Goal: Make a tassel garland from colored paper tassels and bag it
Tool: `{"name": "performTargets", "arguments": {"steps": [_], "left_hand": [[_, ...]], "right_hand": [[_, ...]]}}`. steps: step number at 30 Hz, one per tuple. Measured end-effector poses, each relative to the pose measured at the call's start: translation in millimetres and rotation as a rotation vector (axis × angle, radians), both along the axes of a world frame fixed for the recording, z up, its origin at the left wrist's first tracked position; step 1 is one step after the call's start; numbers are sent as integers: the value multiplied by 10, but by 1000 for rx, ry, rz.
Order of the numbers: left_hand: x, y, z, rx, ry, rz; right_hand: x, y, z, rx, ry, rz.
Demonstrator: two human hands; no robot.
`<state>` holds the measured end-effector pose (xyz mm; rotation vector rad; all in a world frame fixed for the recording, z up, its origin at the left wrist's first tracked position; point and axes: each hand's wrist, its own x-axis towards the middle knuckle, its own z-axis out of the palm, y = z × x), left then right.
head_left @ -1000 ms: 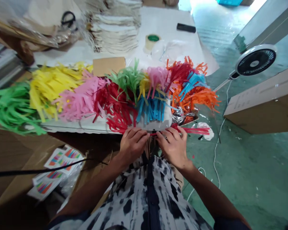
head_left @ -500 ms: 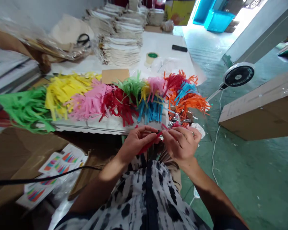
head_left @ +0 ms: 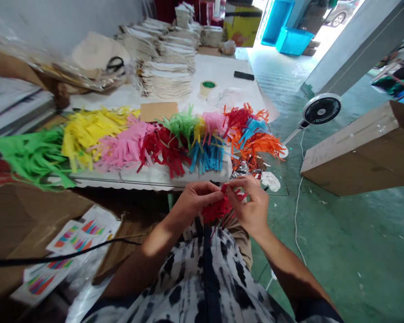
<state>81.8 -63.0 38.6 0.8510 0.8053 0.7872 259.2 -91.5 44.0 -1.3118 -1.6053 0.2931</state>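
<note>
My left hand [head_left: 195,201] and my right hand [head_left: 251,206] meet in front of my chest, both pinched on a red paper fringe tassel [head_left: 218,208] that hangs bunched between them. Just beyond them lies a row of cut paper fringes on the white table [head_left: 148,177]: green [head_left: 33,154], yellow [head_left: 84,130], pink [head_left: 124,146], red [head_left: 163,150], blue [head_left: 207,154] and orange [head_left: 259,139].
Stacks of cream cloth [head_left: 164,76], a tape roll [head_left: 207,88], black scissors [head_left: 114,64] and a black remote [head_left: 244,75] sit farther back. A small fan [head_left: 321,110] and a cardboard box [head_left: 360,143] stand on the green floor at right. Printed sheets [head_left: 67,242] lie at lower left.
Both hands lifted off the table edge and drew back toward my body with the red fringe, which is now bunched between them. The camera tilted up.
</note>
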Motion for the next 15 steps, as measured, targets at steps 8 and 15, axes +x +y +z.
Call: {"name": "performTargets", "arguments": {"steps": [8, 15], "left_hand": [[164, 73, -26, 119, 6, 73], [268, 115, -128, 254, 149, 16]], "right_hand": [[55, 64, -109, -254, 462, 105], [270, 14, -102, -313, 366, 101]]}}
